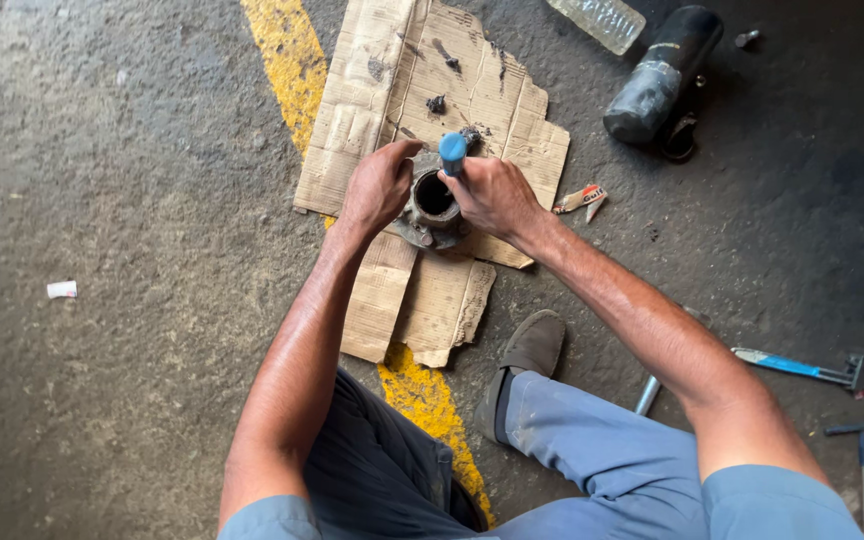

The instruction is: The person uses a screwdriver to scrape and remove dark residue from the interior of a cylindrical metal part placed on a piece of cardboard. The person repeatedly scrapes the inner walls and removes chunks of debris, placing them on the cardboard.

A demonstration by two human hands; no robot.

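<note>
A greasy round metal hub (430, 210) with a dark open bore lies on torn cardboard (422, 90) on the concrete floor. My left hand (377, 185) grips the hub's left rim. My right hand (492, 192) is closed around a tool with a blue handle (452, 150), which stands upright at the hub's right edge. The tool's lower end is hidden by my fingers and the hub.
A yellow painted line (287, 60) runs under the cardboard. A black cylinder (660, 75) and a clear plastic bottle (600, 18) lie at the back right. A blue-handled wrench (817, 370) and a T-handle tool (860, 440) lie at the right. My shoe (522, 365) rests near the cardboard.
</note>
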